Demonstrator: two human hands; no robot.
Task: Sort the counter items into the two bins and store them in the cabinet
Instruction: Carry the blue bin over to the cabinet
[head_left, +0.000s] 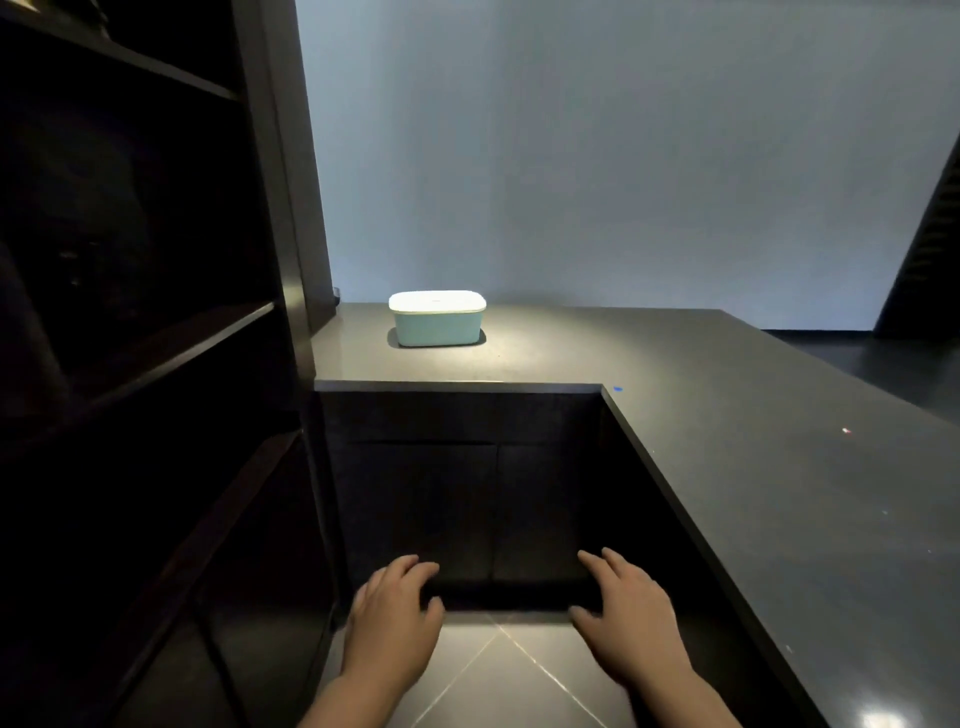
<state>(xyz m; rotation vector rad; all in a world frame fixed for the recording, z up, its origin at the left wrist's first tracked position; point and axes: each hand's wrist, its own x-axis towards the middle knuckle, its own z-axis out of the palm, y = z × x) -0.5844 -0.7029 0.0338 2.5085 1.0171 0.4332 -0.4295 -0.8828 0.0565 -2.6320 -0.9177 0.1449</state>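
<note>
One mint-green lidded bin (437, 318) sits on the bench (753, 467) at twelve o'clock, two hands, left (396, 618) and right (626, 613), at six, two cabinet doors (457, 509) between.

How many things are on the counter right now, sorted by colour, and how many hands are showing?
Mint-green bin with a white lid, on the counter: 1
Tiny specks on the counter, too small to identify: not counted
Hands: 2, left hand and right hand, both empty
Total: 1 bin, 2 hands
</note>
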